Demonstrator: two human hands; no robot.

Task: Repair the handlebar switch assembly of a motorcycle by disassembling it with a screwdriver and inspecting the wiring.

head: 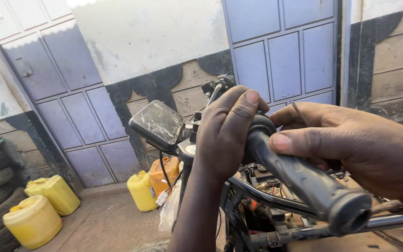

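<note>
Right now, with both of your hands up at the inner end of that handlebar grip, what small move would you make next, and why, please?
Probably steady the bar with the left hand and ease the thin wire pinched in the right hand toward the inner end of the black grip. Both hands meet there; what the wire engages is hidden.

- We have one head-worn view, close above the handlebar grip (304, 179).
- We face forward past the grip toward the wall (145, 32) beyond.
</note>
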